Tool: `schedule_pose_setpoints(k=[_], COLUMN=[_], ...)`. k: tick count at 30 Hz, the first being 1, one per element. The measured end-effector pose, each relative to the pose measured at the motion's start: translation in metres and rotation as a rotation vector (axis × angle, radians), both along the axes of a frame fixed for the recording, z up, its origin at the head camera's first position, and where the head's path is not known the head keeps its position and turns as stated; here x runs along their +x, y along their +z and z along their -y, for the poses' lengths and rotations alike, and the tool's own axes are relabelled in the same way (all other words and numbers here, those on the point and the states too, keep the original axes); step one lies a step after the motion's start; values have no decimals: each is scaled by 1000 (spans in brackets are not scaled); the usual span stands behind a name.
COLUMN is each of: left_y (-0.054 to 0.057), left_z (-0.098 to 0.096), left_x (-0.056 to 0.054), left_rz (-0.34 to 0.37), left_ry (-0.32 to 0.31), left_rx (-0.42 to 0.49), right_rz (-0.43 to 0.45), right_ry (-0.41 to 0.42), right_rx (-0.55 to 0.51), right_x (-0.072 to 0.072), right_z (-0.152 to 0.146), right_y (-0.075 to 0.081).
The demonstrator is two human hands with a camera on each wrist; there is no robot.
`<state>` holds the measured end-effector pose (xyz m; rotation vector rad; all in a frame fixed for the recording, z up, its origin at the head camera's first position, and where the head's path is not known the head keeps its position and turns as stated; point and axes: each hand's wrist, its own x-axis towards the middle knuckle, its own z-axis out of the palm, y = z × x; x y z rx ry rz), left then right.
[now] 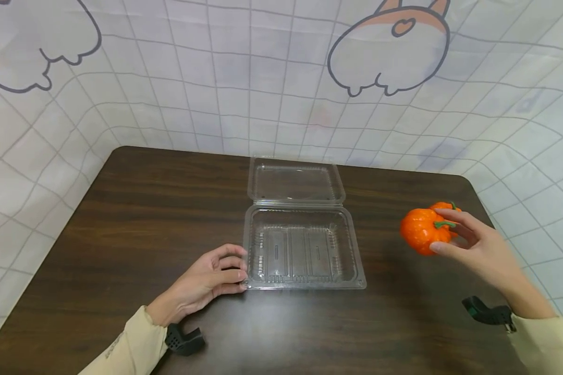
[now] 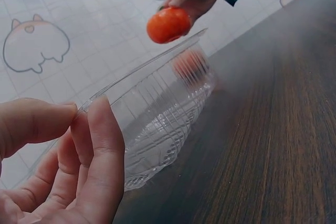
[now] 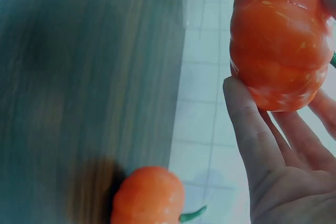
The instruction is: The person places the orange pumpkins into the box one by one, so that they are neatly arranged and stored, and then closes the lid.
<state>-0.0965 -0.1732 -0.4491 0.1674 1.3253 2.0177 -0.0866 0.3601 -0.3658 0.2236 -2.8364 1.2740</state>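
My right hand (image 1: 485,252) grips a small orange toy pumpkin (image 1: 418,232) with a green stem, thumb on one side and fingers on the other. In the right wrist view this pumpkin (image 3: 283,40) is up off the table. A second orange pumpkin (image 1: 442,206) rests on the table behind it, partly hidden in the head view. A clear plastic clamshell box (image 1: 305,285) lies with its lid folded back. At its front left corner my left hand (image 1: 204,281) pinches the rim between thumb and finger, plain in the left wrist view. Inside the box there is nothing.
The dark wood table (image 1: 159,219) ends at a white gridded cloth (image 1: 244,99) with cartoon animals, which hangs along the back and both sides. The box's lid (image 1: 293,182) reaches the table's back edge. A black wrist mount (image 1: 185,339) sits on each forearm.
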Motion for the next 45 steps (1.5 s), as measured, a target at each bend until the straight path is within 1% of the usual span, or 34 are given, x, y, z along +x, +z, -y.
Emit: schedule_pose_setpoints(k=[6,8,13,16,20,24,28,33,45], left_y=[0,0,1,2,3,4,5,6,1], left_z=[-1,-2,-1,0,1,1,0,1,3], left_x=[0,0,0,1,2,2,2,2,1], left_rz=[5,6,4,8,13,12,16,13,2], left_ry=[-3,-2,12,13,10,15,18,16,2], left_rx=[5,5,-8,-10,-11,-20,-11,-3,3], right_rz=[-2,6,15,4,29,47,51,60,71], right_ry=[27,18,31,64,100,159,200,203,235], right_rx=[-25,-33,-45,-51,-94,-138,-151,-163,-150], right_x=[-2,-3,-9,-15,-21,-25,-26,-29,-46], right_z=[15,21,36,45,57,66,73,87,124], right_y=[6,8,13,14,16,19,21,21,22])
